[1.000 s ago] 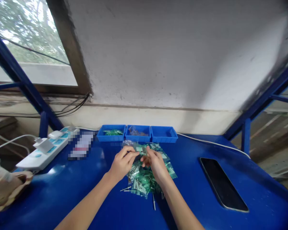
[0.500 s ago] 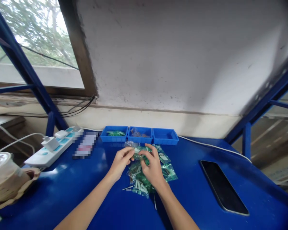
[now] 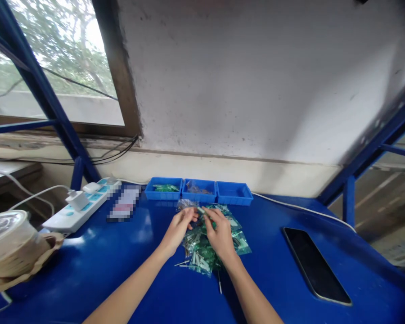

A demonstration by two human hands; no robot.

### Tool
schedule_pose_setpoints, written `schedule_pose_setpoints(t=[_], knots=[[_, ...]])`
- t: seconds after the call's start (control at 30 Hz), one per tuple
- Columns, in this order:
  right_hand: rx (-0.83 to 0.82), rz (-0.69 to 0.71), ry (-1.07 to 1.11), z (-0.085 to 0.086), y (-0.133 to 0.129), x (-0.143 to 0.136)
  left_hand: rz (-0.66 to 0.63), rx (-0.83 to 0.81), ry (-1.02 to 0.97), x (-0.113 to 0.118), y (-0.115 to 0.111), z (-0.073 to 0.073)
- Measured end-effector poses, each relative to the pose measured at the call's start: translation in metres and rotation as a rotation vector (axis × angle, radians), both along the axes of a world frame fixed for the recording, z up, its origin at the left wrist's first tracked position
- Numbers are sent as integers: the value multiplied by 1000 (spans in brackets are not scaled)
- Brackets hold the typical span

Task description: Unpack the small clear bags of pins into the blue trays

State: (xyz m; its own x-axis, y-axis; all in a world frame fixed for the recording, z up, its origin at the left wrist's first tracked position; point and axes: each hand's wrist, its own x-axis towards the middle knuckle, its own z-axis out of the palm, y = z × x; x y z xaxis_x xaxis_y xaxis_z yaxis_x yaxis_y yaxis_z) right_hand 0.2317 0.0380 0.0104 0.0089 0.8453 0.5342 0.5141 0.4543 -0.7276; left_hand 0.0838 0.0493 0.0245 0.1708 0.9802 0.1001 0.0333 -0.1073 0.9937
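Over a pile of small clear packets (image 3: 202,261) with green and white contents, my two hands meet. My right hand (image 3: 220,231) is closed, thumb and fingers pinching a small pale-green strip-like piece (image 3: 200,210). Just left of that piece is my left hand (image 3: 177,228), its fingers curled together; what they hold, if anything, is too small to make out. Thin metal pins (image 3: 182,263) lie at the pile's left edge, and a screwdriver-like metal rod (image 3: 219,283) sticks out below it.
Behind the pile stand three blue trays: one with green pieces (image 3: 179,196), one with brownish packets (image 3: 185,196), and one on the right (image 3: 234,199). A black phone (image 3: 315,265) lies right. A power strip (image 3: 77,211) and tape rolls (image 3: 10,243) are left.
My fingers have shifted on the small piece between my hands, which now shows as a narrow pale strip at my right fingertips. The whole view has moved slightly.
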Motion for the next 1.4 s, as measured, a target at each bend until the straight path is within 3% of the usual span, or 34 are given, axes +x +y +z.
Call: schedule_pose_setpoints(t=[0.1, 0.2, 0.27, 0.4, 0.43, 0.5, 0.57, 0.7, 0.8, 0.97, 1.07, 1.2, 1.3, 1.4], knots=[[127, 63, -252, -5, 0, -3, 45, -264, -211, -2, -2, -3], [169, 124, -350, -6, -4, -11, 40, -285, -196, -12, 0, -4], [185, 118, -322, -3, -7, -17, 122, -150, -104, -26, 11, 2], [228, -84, -137, 5, -10, -15, 600, 390, 286, -64, 60, 31], [234, -149, -90, 6, -9, -11, 652, 488, 426, -72, 72, 38], [232, -252, -7, 9, -6, -2, 579, 623, 723, -80, 88, 46], [198, -305, 52, 9, -3, 7, 468, 686, 965, -74, 88, 42], [97, -312, 122, 6, 2, 16, 171, 583, 1119, -37, 62, 6], [27, -266, 110, 4, 3, 13, 170, 412, 1160, -16, 48, -18], [-86, -112, 1, 7, -1, 3, 146, 314, 980, -17, 49, -25], [-170, -42, 27, 10, -5, -5, 51, 444, 712, -21, 39, -17], [-329, 39, 240, 5, -5, -13, 22, 624, 485, -13, 15, -7], [-305, 32, 384, -1, -2, -12, -36, 686, 455, -5, 6, -5], [-181, -82, 338, -1, -1, -7, -76, 593, 430, -3, 7, -5]])
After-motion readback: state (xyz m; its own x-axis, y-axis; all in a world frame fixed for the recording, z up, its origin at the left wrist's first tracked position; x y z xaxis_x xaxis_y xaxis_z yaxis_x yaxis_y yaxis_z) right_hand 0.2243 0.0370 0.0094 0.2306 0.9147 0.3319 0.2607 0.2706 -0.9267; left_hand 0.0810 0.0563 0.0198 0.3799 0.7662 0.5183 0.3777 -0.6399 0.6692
